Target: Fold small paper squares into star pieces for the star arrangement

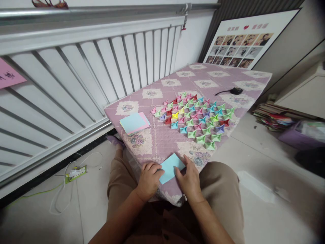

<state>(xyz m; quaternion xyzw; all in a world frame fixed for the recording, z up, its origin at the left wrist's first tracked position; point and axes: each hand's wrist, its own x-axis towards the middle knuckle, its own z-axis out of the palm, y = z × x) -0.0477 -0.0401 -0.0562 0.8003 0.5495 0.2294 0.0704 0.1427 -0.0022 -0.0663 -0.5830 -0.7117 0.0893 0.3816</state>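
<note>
A light blue square of paper (pixel 171 168) lies at the near corner of the table, turned at an angle to me. At its left corner is my left hand (pixel 150 179), fingers curled and thumb on the paper's edge. My right hand (pixel 190 179) grips the opposite side, thumb on top and fingers at the far edge. Beyond them stand several rows of small folded paper pieces (pixel 195 116) in green, blue, pink, red, yellow and purple. A stack of coloured paper squares (pixel 134 122), light blue on top, rests toward the left edge.
A floral tablecloth (pixel 162 135) covers the table. A black object with a cable (pixel 236 90) lies farther back. The radiator (pixel 111 64) runs along the left wall, and a photo board (pixel 238 42) leans behind. On the floor are a power strip (pixel 76 173) and a purple bin (pixel 299 137).
</note>
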